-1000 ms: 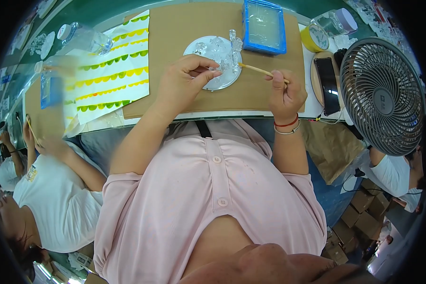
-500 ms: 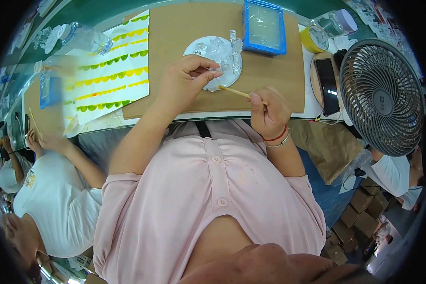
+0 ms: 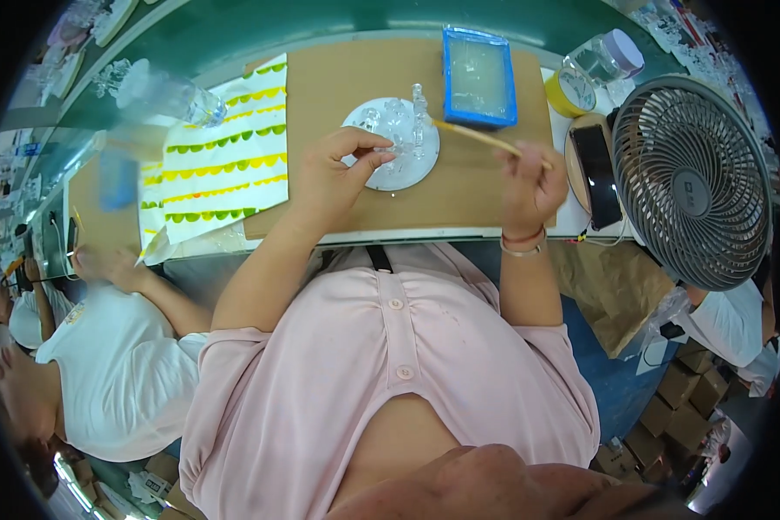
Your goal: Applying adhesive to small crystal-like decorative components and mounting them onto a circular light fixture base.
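Observation:
My left hand (image 3: 348,166) is closed in a pinch over the left side of a round white plate (image 3: 395,182). Whatever lies between thumb and forefinger is too small to make out. Several clear, glassy pieces (image 3: 396,114) rest on the plate, and a long clear bumpy piece (image 3: 419,121) lies toward its right side. To the right, my right hand (image 3: 534,186) grips a thin wooden stick (image 3: 477,135) near its rear end. The stick's tip points left, close to a blue-edged box (image 3: 478,82) with a pale, translucent inside.
Brown cardboard (image 3: 329,78) lies under the plate. Patterned paper (image 3: 225,160) and a clear bottle (image 3: 173,97) are at left. Yellow tape (image 3: 570,92), a lidded jar (image 3: 611,54), a phone (image 3: 596,165) and a fan (image 3: 695,184) stand at right. A co-worker (image 3: 130,373) sits at left.
My right hand has moved right, taking the stick away from the plate's near edge toward the blue-edged box. My left hand keeps its pinch by the plate. The whole view has shifted slightly.

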{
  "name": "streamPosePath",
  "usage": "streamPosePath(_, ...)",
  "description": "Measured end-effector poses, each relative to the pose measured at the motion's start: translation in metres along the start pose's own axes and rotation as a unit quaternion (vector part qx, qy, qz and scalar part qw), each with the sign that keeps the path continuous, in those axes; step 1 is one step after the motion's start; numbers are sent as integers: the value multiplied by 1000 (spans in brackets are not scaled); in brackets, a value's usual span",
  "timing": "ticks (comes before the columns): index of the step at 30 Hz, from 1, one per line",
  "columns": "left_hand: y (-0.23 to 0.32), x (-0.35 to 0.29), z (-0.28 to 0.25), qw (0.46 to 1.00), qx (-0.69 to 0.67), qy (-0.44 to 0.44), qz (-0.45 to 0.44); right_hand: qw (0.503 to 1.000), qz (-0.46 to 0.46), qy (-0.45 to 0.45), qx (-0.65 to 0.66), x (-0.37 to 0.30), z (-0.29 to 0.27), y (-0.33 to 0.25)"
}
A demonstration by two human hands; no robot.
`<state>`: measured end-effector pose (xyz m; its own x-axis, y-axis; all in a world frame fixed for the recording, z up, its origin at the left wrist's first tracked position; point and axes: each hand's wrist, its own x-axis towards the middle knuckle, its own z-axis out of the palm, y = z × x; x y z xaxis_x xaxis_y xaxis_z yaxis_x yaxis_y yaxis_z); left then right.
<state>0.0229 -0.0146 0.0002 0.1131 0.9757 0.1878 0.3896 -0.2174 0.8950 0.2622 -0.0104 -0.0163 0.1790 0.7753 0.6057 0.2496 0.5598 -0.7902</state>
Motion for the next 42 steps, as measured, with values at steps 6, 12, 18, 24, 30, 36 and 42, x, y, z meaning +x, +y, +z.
streamPosePath(6, -9, 78, -25, 998, 11, 51, -42, 998, -64, -9, -7, -55, -48, -18)
streamPosePath(12, -71, 215, -46, 977, 78, 198, 21, 959, -201, -147, -132, -61, -57, -45)
streamPosePath(18, -82, 205, -15, 944, 69, 290, 143, 947, -202, -175, -175, -65, -45, -26)
streamPosePath(24, -68, 20, -2, 949, 224, -199, 95, 972, -118, -115, -170, -72, -42, 10)
streamPosePath(30, -44, -66, -17, 897, 348, -132, 239, 948, -150, -142, -244, -73, -32, 13)
streamPosePath(36, -49, -81, -16, 904, 327, -74, 266, 925, -155, -155, -311, -78, -26, 11)
streamPosePath(42, -60, -79, -21, 890, 296, -71, 338, 922, -168, -146, -316, -76, -20, 16)
